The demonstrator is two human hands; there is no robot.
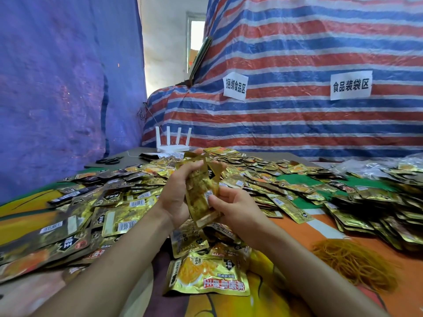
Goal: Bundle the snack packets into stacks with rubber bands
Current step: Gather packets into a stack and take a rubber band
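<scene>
While the head view looks down over the desk [295, 227], the left hand [174, 197] grasps a small upright stack of gold snack packets [200, 191], its fingers curled round the stack's far side. The right hand [231, 205] pinches the stack's lower right edge between thumb and fingers. The stack is held above a wide heap of loose packets [128, 193] that spreads across the desk. A pile of tan rubber bands [350, 261] lies on the right, near the right forearm. One packet [210, 275] lies face up between the forearms. At the back, a white router [172, 144] and black scissors [109, 160] sit before a striped tarp [297, 124].
</scene>
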